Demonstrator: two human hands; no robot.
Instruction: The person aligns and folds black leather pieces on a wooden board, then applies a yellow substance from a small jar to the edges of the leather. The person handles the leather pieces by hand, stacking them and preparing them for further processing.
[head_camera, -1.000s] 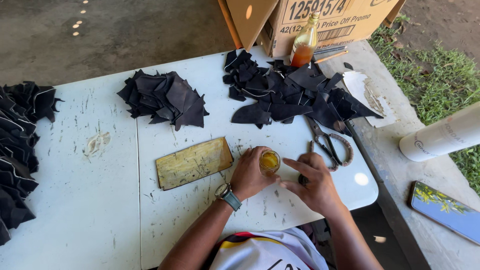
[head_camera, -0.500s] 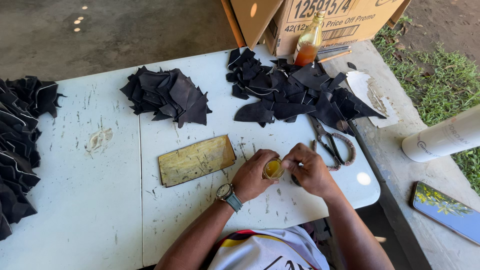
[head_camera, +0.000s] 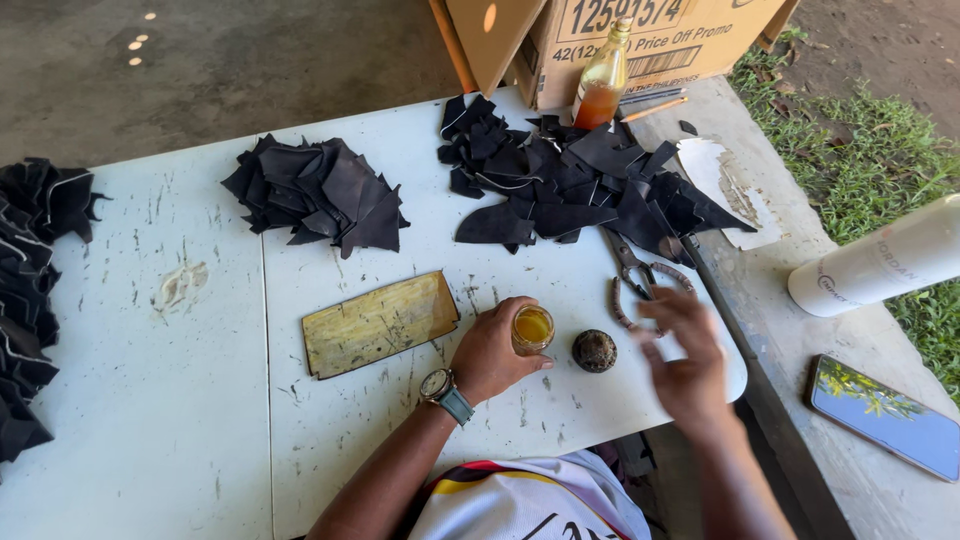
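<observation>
My left hand (head_camera: 492, 352) grips a small open glass jar (head_camera: 532, 328) of amber liquid that stands on the white table (head_camera: 180, 400). A dark round lid (head_camera: 594, 350) lies on the table just right of the jar. My right hand (head_camera: 684, 352), blurred with fingers spread, hovers right of the lid and holds nothing. Scissors with brown handles (head_camera: 636, 282) lie just beyond it.
Piles of black leather pieces lie at centre (head_camera: 322, 192), back right (head_camera: 575, 185) and the left edge (head_camera: 30, 290). A yellowish board (head_camera: 378, 322) sits left of the jar. A bottle of amber liquid (head_camera: 600, 90) and cardboard box (head_camera: 620, 35) stand behind. A phone (head_camera: 885, 415) and white cylinder (head_camera: 880, 262) lie right.
My right hand took the dark lid off the jar, set it on the table beside the jar and moved away to the right. The left hand kept hold of the jar.
</observation>
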